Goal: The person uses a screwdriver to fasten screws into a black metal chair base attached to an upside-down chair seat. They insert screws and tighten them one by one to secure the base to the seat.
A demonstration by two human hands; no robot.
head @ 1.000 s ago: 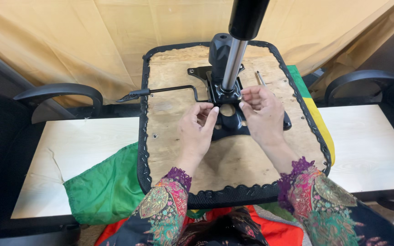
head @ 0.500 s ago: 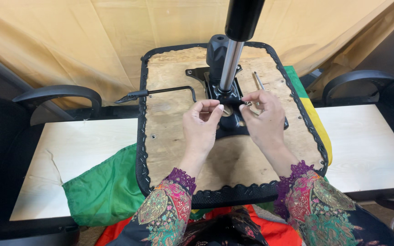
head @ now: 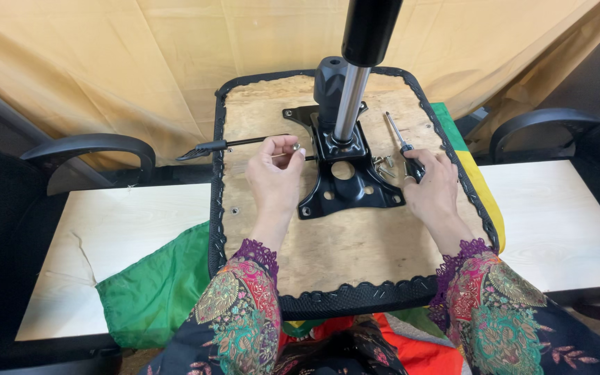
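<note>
The person's left hand (head: 274,182) and right hand (head: 433,191) are bare, without gloves or rings. Both forearms wear dark sleeves densely patterned in red, green, gold and pink paisley and floral motifs, each ending in a scalloped purple lace cuff.

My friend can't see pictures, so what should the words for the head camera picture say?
A person's left hand pinches a small bolt over an upturned chair seat, while the right hand grips a screwdriver beside the black metal plate. The seat lies on a pale table over a green cloth.
</note>
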